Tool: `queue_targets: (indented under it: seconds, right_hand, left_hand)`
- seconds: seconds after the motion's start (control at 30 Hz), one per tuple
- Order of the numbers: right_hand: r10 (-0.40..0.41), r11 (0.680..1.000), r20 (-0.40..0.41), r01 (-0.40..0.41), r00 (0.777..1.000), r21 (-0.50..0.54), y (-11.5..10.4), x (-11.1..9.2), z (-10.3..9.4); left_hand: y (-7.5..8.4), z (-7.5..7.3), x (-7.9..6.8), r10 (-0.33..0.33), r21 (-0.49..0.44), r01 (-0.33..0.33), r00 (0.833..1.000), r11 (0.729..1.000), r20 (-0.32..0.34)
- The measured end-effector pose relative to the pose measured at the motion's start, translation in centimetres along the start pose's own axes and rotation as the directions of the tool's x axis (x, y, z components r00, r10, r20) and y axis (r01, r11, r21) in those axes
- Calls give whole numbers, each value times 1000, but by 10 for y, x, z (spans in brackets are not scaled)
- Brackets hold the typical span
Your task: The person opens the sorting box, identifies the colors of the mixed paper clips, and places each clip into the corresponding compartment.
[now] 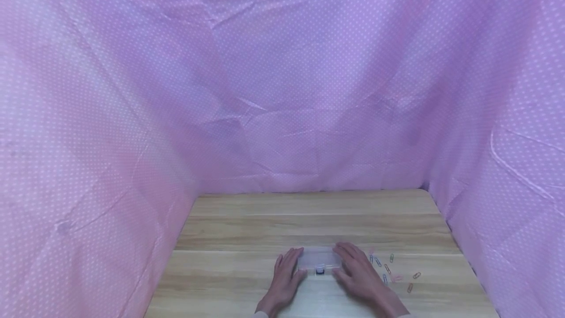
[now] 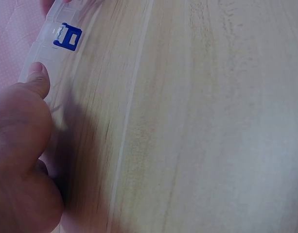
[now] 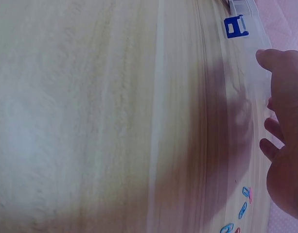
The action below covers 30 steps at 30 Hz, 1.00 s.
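The left hand [image 1: 284, 279] and right hand [image 1: 361, 275] grip the box [image 1: 317, 257] at its 2 ends, thumbs on its near side. Clips [image 1: 387, 269] lie just beside the right hand; table [image 1: 247, 232] stretches between box and far edge.

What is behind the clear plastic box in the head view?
Wooden tabletop, then pink dotted cloth. Whatever lies low against the far side of the box is covered.

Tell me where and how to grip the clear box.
I'd grip the clear box by its two short ends, coming from left and right: it lies lengthwise across the table, with its blue latch midway along the near side, so the ends avoid it.
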State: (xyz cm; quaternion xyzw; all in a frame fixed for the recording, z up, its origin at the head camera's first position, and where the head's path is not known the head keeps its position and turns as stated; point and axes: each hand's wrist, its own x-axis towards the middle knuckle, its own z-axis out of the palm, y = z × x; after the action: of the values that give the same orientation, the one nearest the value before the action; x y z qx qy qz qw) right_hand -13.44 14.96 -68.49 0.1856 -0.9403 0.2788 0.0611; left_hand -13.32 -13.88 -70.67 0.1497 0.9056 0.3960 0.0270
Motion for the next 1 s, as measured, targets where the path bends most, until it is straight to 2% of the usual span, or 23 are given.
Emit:
queue_targets:
  seconds: [0.2,0.4,0.6,0.8,1.0]
  right_hand:
    - [-14,1000,-7,14,1000,-3,1,3,-1]
    - [-21,1000,-9,21,1000,15,1,6,-5]
    - [-57,998,-63,57,996,0,2,9,-5]
    - [37,997,-17,-35,999,62,0,12,-6]
    - [134,983,16,-135,991,127,-4,16,-10]
  left_hand:
    - [-3,3,0,16,4,-16,1000,1000,-14]
    - [-3,5,-1,48,53,-46,998,998,-40]
    - [-5,6,0,9,15,-9,1000,1000,-29]
    - [-7,7,1,-34,-22,33,999,999,-21]
    - [-4,7,1,-61,-30,60,998,998,-18]
